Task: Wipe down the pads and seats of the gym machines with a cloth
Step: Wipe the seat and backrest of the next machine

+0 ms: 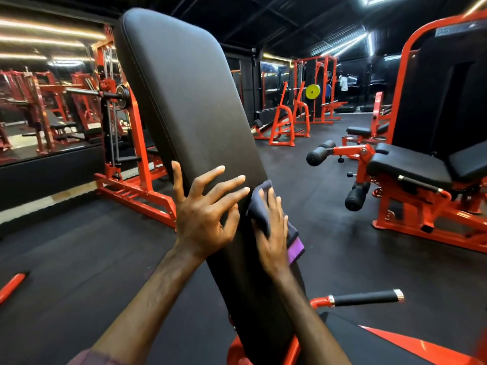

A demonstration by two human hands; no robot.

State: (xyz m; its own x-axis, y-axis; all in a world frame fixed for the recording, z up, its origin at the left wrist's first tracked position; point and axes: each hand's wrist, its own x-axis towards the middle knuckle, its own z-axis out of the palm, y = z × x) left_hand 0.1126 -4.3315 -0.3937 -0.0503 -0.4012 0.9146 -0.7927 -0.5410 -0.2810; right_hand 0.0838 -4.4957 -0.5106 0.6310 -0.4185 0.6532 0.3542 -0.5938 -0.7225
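A long black back pad (pixel 189 101) of an orange-framed bench rises tilted in front of me. My left hand (pixel 203 209) rests on the pad's left edge with its fingers spread and straight. My right hand (pixel 272 233) presses a dark purple cloth (pixel 263 206) flat against the pad's right side, about halfway up. A brighter purple corner of the cloth hangs out below my right hand. The bench's black seat (pixel 369 343) shows at the bottom right.
A black-gripped handle (pixel 366 298) sticks out to the right near the seat. A leg machine with black pads and rollers (pixel 411 169) stands on the right. Orange racks and a barbell stand (pixel 126 122) stand on the left by a mirror wall. The floor is dark rubber.
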